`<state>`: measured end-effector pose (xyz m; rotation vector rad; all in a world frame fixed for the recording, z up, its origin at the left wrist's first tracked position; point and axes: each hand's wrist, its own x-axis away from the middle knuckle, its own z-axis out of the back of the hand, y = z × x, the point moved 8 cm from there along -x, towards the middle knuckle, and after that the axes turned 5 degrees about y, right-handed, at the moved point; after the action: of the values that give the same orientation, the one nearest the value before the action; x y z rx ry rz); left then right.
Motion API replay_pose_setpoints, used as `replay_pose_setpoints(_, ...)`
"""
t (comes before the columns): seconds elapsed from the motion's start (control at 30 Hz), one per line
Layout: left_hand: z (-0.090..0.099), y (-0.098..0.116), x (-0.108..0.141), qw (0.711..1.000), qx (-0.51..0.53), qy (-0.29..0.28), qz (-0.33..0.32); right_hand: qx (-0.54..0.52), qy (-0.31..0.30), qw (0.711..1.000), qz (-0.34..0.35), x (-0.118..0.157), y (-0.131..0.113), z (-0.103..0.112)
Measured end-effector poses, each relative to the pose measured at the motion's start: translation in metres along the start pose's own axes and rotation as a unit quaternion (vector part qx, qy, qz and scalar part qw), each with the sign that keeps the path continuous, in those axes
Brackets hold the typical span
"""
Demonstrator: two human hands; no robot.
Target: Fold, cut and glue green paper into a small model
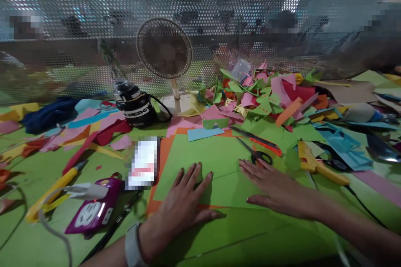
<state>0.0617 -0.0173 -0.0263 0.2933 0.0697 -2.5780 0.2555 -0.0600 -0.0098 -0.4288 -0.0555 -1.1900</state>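
Note:
A green sheet of paper (216,158) lies flat in front of me, over an orange sheet (163,154) whose edges show at the left and bottom. My left hand (188,196) rests on the green sheet with its fingers spread. On the sheet's right part lies my right hand (269,185), flat, fingers stretched out and thumb apart. Its fingertips are close to black-handled scissors (261,158). Just beyond the scissors is an orange and black cutter knife (263,139). A blue paper strip (205,133) lies at the sheet's far edge.
A phone (144,162), a purple power bank (94,208) and a yellow-handled tool (53,192) lie left. Behind stand a black bottle (136,106) and a fan (164,48). Paper scraps (250,96) heap up at back right. A yellow glue gun (319,164) lies right.

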Motion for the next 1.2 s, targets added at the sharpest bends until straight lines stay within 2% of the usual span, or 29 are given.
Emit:
replay_pose_setpoints(0.1,0.002,0.001,-0.001,1.000,0.005,0.000,0.008,0.008,0.006,0.999,-0.036,0.008,0.007,0.003)
replay_pose_setpoints(0.2,0.005,0.002,-0.002,1.000,0.013,0.002,0.009,0.018,0.029,0.999,-0.040,0.004,-0.003,0.010)
replay_pose_setpoints(0.33,0.008,0.003,-0.004,1.000,0.019,-0.001,0.011,0.017,0.065,0.996,0.059,-0.023,-0.042,0.012)
replay_pose_setpoints(0.47,0.004,0.003,-0.005,1.000,0.012,-0.019,0.016,-0.008,0.005,0.995,0.100,-0.042,-0.060,-0.005)
replay_pose_setpoints(0.63,0.005,-0.003,0.002,1.000,0.020,-0.009,-0.007,-0.014,-0.009,0.997,0.075,-0.033,-0.044,-0.012)
replay_pose_setpoints(0.83,0.013,-0.026,0.035,1.000,0.001,-0.023,-0.014,0.001,0.073,0.992,0.098,-0.017,-0.024,-0.011)
replay_pose_setpoints(0.97,0.019,-0.034,0.054,1.000,-0.017,-0.006,-0.016,0.008,0.075,0.992,0.100,-0.017,-0.020,-0.015)
replay_pose_setpoints(1.07,0.019,-0.036,0.060,1.000,-0.014,0.005,-0.014,0.015,0.070,0.994,0.086,-0.015,-0.013,-0.018)
replay_pose_setpoints(1.2,0.015,-0.039,0.061,1.000,-0.004,-0.008,0.000,0.036,0.107,0.991,0.074,-0.002,0.003,-0.017)
